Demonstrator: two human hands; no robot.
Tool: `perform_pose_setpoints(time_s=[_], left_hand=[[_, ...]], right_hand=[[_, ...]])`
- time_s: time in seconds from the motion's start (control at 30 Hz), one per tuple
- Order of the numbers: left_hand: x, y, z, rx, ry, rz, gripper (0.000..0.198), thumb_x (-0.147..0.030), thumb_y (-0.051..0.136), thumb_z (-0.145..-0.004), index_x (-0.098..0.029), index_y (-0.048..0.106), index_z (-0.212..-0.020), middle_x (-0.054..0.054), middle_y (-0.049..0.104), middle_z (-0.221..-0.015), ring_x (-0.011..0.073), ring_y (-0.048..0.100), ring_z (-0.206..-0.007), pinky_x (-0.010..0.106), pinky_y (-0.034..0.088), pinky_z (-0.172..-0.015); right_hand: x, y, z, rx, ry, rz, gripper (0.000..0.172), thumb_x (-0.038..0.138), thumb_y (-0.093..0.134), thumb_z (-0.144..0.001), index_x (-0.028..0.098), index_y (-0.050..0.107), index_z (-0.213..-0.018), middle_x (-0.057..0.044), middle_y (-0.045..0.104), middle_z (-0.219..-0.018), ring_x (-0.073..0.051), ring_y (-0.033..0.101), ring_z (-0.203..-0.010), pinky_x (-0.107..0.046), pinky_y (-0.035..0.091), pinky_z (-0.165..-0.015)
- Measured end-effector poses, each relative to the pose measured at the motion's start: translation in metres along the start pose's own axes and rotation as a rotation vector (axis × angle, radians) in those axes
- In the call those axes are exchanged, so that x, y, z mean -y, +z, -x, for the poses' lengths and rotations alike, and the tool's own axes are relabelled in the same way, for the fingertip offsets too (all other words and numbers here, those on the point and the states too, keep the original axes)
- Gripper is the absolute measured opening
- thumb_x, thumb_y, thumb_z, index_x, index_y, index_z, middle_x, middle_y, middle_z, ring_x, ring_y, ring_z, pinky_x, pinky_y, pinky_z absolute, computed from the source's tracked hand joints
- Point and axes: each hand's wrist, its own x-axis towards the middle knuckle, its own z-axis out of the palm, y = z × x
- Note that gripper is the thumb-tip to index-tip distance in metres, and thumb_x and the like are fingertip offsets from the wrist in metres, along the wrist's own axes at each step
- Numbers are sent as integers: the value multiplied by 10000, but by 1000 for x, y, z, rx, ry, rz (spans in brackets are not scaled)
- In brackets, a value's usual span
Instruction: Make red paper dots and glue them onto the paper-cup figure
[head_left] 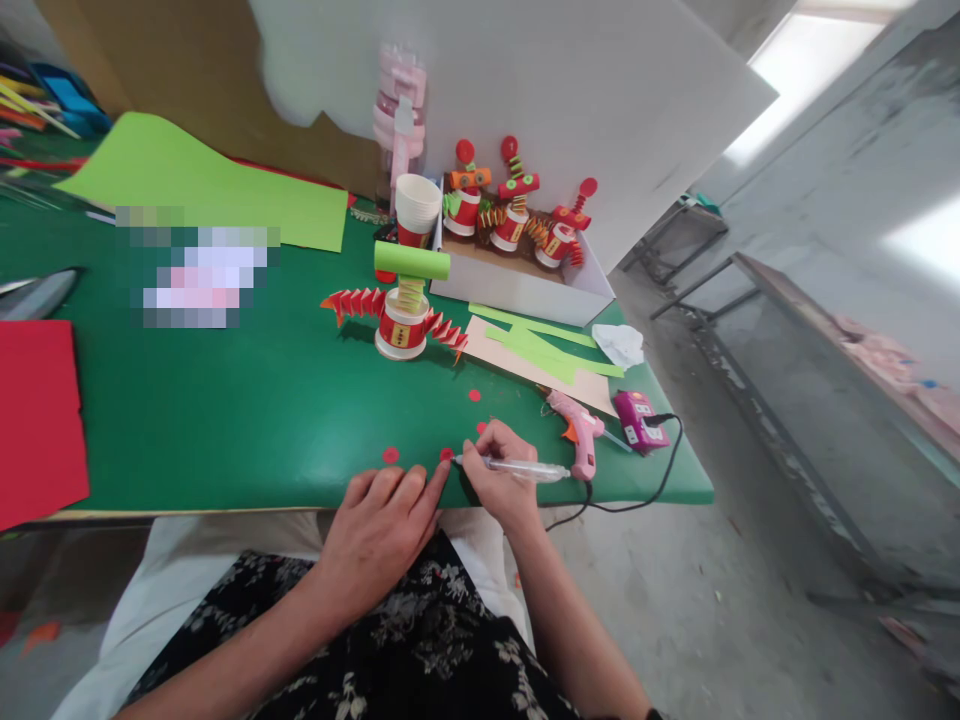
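Note:
My right hand [504, 470] is closed around a clear-barrelled pen [529, 469], its tip at a small red paper disc [447, 454] near the table's front edge. My left hand [386, 530] lies palm down with fingers stretched out, the index fingertip at that disc's lower edge. Another red disc [391, 455] lies above my left fingers. Two more are farther right: one red disc [475, 396] in plain sight, and one red disc [481, 428] partly covered by my right hand. Beyond them stands a paper-cup figure [402, 325] with pleated red arms and a green tube [412, 261] on top.
A white box [517, 290] holds three similar figures. Stacked paper cups [418, 205] and a pink bottle [400, 110] stand beside it. At right lie green strips [544, 355], a pink glue gun [577, 430] with its cord, and a purple power block [640, 422]. Red paper [37, 420] lies left.

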Motion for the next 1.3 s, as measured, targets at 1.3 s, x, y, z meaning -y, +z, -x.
perform_pose_setpoints(time_s=[1.3], left_hand=[[-1, 0, -1, -18, 1, 14, 346, -228, 542, -929, -121, 664, -1234, 80, 664, -943, 230, 510, -884, 378, 373, -792]], right_hand=[[0, 0, 0, -12, -15, -20, 271, 314, 543, -746, 236, 393, -536, 59, 426, -490, -98, 377, -446, -223, 327, -465]])
